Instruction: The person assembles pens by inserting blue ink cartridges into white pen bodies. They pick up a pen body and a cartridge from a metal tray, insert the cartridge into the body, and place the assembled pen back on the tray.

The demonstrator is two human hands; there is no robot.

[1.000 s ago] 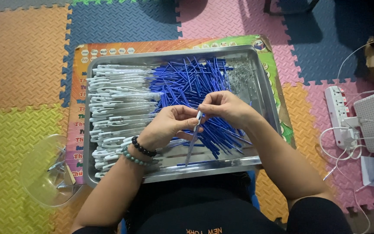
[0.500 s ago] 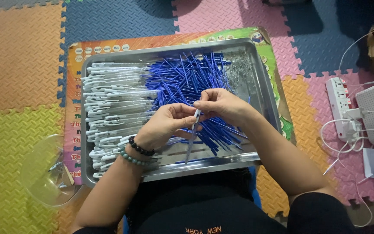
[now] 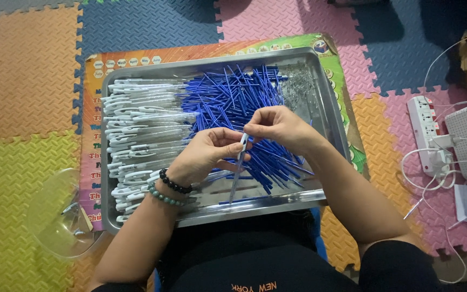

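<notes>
We pinch 1 white pen barrel (image 3: 240, 157) between our left hand (image 3: 204, 157) and right hand (image 3: 277, 127), above the steel tray (image 3: 212, 208). Blue refills (image 3: 233, 103) and white barrels (image 3: 136, 124) still fill it, so we judge most assembly remains

One metal tray (image 3: 328, 116); one clear bowl (image 3: 55, 216); one power strip (image 3: 425, 135); two bead bracelets (image 3: 169, 189); blue refills (image 3: 228, 103) too many to count.

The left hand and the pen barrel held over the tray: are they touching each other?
Touching. The head view shows the left hand with fingers closed around the pen barrel, no gap, while the right hand pinches its top.
</notes>
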